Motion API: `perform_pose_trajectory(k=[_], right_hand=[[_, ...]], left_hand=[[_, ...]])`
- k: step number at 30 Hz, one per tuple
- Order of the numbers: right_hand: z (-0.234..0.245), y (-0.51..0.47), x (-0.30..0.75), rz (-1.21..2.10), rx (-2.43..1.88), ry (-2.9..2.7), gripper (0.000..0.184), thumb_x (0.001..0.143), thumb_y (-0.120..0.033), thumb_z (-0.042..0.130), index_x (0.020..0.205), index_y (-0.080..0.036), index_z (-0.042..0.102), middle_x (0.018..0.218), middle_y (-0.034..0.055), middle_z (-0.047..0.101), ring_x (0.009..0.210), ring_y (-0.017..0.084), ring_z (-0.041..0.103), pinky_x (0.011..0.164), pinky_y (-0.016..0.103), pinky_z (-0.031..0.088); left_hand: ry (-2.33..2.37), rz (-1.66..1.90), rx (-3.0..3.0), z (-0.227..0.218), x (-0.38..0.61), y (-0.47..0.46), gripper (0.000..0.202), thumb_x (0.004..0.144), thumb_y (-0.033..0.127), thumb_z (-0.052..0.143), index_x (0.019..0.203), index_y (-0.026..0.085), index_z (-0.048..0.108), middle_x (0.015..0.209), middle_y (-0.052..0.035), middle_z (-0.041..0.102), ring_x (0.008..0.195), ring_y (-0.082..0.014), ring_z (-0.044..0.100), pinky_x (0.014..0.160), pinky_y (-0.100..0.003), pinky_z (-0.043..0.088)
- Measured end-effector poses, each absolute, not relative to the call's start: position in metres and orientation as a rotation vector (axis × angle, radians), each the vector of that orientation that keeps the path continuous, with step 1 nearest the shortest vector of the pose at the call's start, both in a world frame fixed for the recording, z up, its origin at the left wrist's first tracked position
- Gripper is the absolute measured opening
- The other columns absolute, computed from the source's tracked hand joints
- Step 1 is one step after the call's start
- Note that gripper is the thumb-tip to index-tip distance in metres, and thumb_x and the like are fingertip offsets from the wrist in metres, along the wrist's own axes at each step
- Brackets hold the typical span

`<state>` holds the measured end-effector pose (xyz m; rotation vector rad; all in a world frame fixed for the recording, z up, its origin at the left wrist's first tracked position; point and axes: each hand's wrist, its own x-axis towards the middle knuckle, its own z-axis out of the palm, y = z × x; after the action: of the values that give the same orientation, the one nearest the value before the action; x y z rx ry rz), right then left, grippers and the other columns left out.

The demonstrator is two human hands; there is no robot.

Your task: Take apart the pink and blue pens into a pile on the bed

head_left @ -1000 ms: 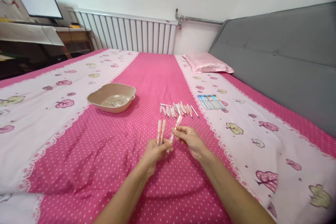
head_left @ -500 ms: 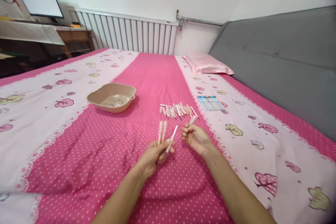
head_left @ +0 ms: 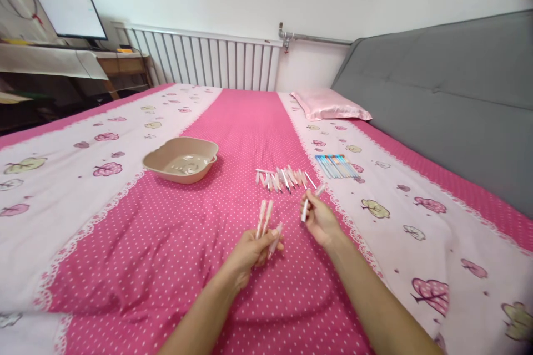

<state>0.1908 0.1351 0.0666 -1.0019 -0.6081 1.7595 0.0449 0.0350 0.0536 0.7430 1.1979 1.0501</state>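
My left hand (head_left: 255, 249) is closed round three pink-and-white pens (head_left: 265, 219); two stand upright and a third slants out between the fingers. My right hand (head_left: 320, 221) sits a little to the right and farther out, pinching a small pen part (head_left: 305, 211), white and thin, with a pink bit at its far end. A row of several more pink pens and loose parts (head_left: 284, 177) lies on the pink dotted bedspread just beyond both hands. The two hands are apart.
A beige bowl (head_left: 182, 158) with small pieces inside sits to the left. A row of blue pens (head_left: 335, 166) lies to the right on the white strip. A pink pillow (head_left: 328, 104) and grey headboard (head_left: 449, 94) are on the right, a radiator and desk behind.
The hands held one pen together, then drew apart. My right hand moved right and forward with a piece, while the left kept the pen bodies. The camera tilted up slightly.
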Motion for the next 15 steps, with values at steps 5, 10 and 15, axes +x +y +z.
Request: perform_pose_trajectory(k=[5, 10, 15], right_hand=[[0.059, 0.12, 0.181, 2.035, -1.137, -0.889, 0.023, 0.089, -0.024, 0.044, 0.068, -0.015, 0.05, 0.058, 0.0002, 0.057, 0.047, 0.008, 0.054, 0.045, 0.019, 0.046], [0.053, 0.089, 0.151, 2.147, -1.211, -1.147, 0.026, 0.09, -0.034, 0.038, 0.08, -0.014, 0.052, 0.058, 0.0002, 0.057, 0.044, 0.007, 0.053, 0.035, 0.014, 0.036], [0.055, 0.085, 0.15, 2.099, -1.047, -1.225, 0.019, 0.082, -0.033, 0.051, 0.087, -0.016, 0.059, 0.065, -0.0006, 0.056, 0.046, 0.004, 0.046, 0.029, 0.01, 0.023]], left_hand=[[1.227, 1.268, 0.542, 0.045, 0.042, 0.04, 0.034, 0.064, 0.044, 0.07, 0.062, 0.014, 0.055, 0.04, 0.0096, 0.035, 0.033, -0.0009, 0.021, 0.036, -0.018, 0.011], [1.209, 1.348, 0.506, 0.043, 0.041, 0.042, 0.036, 0.06, 0.045, 0.072, 0.063, 0.012, 0.057, 0.04, 0.0074, 0.042, 0.033, -0.0005, 0.027, 0.035, -0.015, 0.015], [1.198, 1.32, 0.54, 0.05, 0.042, 0.043, 0.038, 0.058, 0.046, 0.072, 0.063, 0.012, 0.056, 0.04, 0.0037, 0.049, 0.032, -0.0001, 0.027, 0.034, -0.014, 0.013]])
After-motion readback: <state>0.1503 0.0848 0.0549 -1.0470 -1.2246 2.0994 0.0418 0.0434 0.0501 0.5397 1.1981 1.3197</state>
